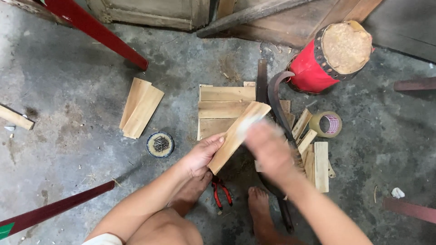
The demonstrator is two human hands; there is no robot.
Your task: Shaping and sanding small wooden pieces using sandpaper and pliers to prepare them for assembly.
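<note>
My left hand [203,154] grips the lower end of a pale wooden slat [236,135] that slants up to the right. My right hand [269,147] is blurred with motion and lies over the slat's right edge; something pale shows at its fingertips, and I cannot tell whether it holds anything. Under the slat lies a stack of flat wooden boards [225,102] on the concrete floor. My bare feet show below, with red-handled pliers [221,190] between them.
Two more boards [140,108] lie to the left beside a small round tin of nails [160,144]. A roll of tape [326,124], short slats [318,163], a curved dark blade [274,97] and a red drum [329,56] sit right. Red bars [97,29] cross the left.
</note>
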